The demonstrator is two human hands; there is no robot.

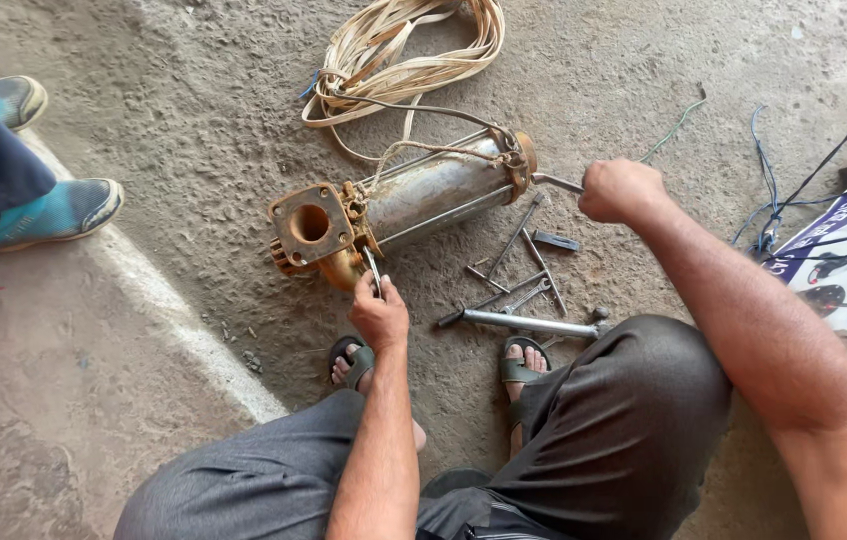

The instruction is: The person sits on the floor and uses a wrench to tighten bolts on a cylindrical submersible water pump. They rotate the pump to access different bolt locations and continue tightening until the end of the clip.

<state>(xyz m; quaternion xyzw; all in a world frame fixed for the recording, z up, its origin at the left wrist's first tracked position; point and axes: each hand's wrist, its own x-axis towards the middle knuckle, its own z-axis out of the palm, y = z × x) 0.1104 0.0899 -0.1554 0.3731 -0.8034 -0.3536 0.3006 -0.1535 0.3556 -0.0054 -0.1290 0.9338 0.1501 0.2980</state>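
Two fists at work: left hand (380,314) clamped round a spanner (373,270) at the pump's (414,195) rusty flange, right hand (621,189) gripping a tool handle (558,182) at its far end.

Single head-worn view, steeply down, close overhead.

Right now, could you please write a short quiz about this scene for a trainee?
1. True or false: the pump lies on its side on the concrete floor.
2. Which hand grips a tool at the pump's rusty flange end? A) left hand B) right hand
3. What lies coiled behind the pump?

Key
1. True.
2. A. The right hand holds a tool handle at the other end.
3. A flat beige cable.
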